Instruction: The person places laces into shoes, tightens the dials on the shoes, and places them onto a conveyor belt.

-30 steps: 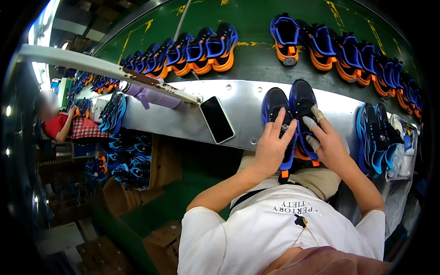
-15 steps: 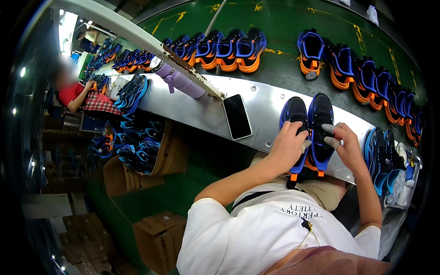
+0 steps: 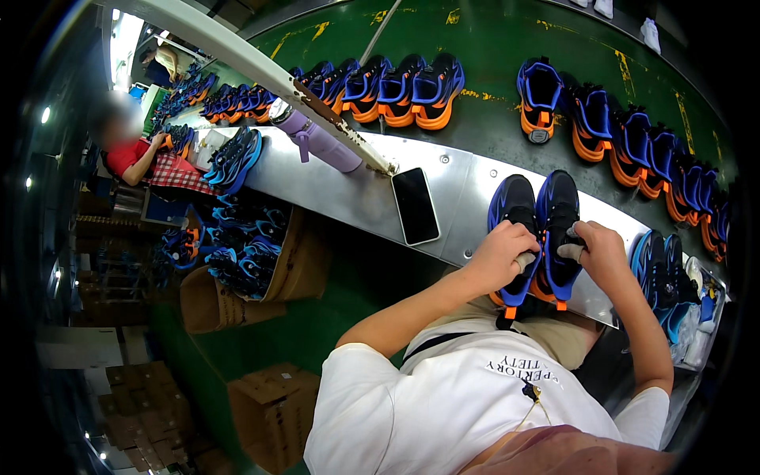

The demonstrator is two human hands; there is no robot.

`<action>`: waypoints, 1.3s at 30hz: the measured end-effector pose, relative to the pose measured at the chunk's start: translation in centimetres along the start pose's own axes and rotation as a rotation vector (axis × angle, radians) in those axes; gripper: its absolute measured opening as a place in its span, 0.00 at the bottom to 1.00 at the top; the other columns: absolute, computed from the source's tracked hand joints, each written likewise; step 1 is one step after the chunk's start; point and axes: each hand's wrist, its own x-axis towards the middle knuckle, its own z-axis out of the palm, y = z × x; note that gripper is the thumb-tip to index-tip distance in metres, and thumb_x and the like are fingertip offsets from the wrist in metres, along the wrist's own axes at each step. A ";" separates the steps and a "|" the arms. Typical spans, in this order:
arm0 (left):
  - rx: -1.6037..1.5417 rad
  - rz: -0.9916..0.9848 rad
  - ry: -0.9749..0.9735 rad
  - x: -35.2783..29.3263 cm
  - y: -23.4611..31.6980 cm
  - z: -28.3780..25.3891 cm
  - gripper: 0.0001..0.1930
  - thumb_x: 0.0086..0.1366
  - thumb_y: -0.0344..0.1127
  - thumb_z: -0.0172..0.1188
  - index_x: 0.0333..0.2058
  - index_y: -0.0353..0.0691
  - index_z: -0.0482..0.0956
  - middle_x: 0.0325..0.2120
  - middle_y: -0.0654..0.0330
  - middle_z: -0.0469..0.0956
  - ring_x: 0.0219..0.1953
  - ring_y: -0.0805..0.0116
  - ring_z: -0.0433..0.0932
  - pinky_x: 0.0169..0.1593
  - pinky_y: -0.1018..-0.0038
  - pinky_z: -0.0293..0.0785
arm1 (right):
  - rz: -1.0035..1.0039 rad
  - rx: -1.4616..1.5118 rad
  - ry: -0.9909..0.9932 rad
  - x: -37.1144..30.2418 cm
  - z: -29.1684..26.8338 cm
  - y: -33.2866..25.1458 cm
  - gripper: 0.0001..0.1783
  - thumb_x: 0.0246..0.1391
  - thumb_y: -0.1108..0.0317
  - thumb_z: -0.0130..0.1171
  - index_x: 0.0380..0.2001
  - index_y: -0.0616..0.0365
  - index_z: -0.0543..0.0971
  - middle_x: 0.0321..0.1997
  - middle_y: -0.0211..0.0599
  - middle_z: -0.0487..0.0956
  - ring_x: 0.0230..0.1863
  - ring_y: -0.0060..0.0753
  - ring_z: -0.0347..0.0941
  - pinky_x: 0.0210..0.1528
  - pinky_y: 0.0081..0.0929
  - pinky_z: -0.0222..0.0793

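Two black-and-blue sneakers with orange soles stand side by side on the metal bench edge, toes away from me. My left hand (image 3: pixel 505 255) is closed on the left sneaker (image 3: pixel 516 196), its curled fingers at the upper near the opening. At the right side of the right sneaker (image 3: pixel 559 198), my right hand (image 3: pixel 595 247) is closed in a pinch. What its fingertips hold, if anything, is too small to make out. Pale covers wrap some fingertips of both hands. Orange heel loops (image 3: pixel 561 305) on the sneakers point toward me.
A phone (image 3: pixel 416 207) and purple bottle (image 3: pixel 321 142) lie on the metal bench (image 3: pixel 467 186), left of the sneakers. Similar sneakers (image 3: pixel 438 91) line the green surface beyond. Light-blue-soled shoes (image 3: pixel 653 265) stand right. A box of shoes (image 3: pixel 297 257) and a co-worker (image 3: pixel 131 158) are left.
My right fingers have lifted off the right sneaker's upper and drawn together at its right side. My left fingers have curled tighter. The whole view has shifted slightly.
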 end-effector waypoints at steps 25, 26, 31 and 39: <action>-0.124 -0.241 -0.090 1.2 1.6 -0.9 0.19 0.57 0.26 0.62 0.49 0.39 0.77 0.34 0.61 0.74 0.28 0.71 0.70 0.33 0.77 0.69 | -0.083 0.214 0.077 -0.8 0.0 1.5 0.16 0.42 0.64 0.68 0.36 0.57 0.79 0.32 0.43 0.73 0.35 0.48 0.72 0.37 0.37 0.69; -0.132 -0.298 -0.098 1.2 1.9 -1.2 0.19 0.57 0.26 0.62 0.49 0.40 0.77 0.34 0.61 0.74 0.29 0.72 0.69 0.33 0.77 0.69 | -0.039 0.149 0.094 -0.9 0.0 1.3 0.15 0.43 0.66 0.68 0.36 0.57 0.79 0.32 0.43 0.73 0.35 0.48 0.72 0.37 0.37 0.69; -0.054 -0.230 -0.015 1.1 2.3 -0.1 0.19 0.55 0.26 0.63 0.48 0.39 0.77 0.31 0.60 0.70 0.29 0.72 0.68 0.33 0.76 0.68 | -0.223 0.380 0.071 -0.6 0.4 3.3 0.18 0.42 0.59 0.69 0.35 0.58 0.79 0.33 0.41 0.74 0.36 0.48 0.74 0.37 0.37 0.70; 0.034 -0.235 0.011 1.1 2.1 0.2 0.15 0.56 0.30 0.64 0.43 0.37 0.78 0.35 0.58 0.74 0.32 0.65 0.70 0.35 0.74 0.69 | -0.155 0.350 0.029 -0.9 -0.1 3.5 0.16 0.44 0.61 0.68 0.36 0.56 0.79 0.31 0.41 0.74 0.33 0.48 0.73 0.35 0.38 0.69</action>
